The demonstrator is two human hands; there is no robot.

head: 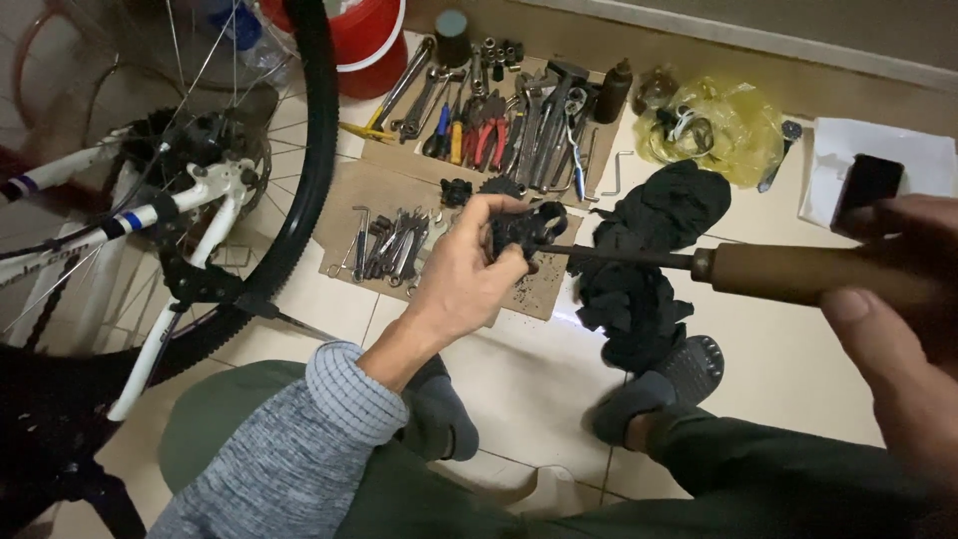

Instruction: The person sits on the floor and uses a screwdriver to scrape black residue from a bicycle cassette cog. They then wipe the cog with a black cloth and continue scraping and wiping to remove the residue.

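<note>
Working a greasy black part on a tiled floor beside a bicycle.
At left stands the bicycle's rear wheel [299, 150] on pale floor tiles [519, 379]; far off, a red bucket [364, 40], contents unclear. Flattened cardboard [349, 200] carries spanners and pliers. The left hand [464, 265] pinches a grimy black part [519, 230]; the right hand [898, 329] grips a wooden-handled tool [798, 274], its shaft meeting the part. A yellow bag [718, 120] holds small bits far right.
</note>
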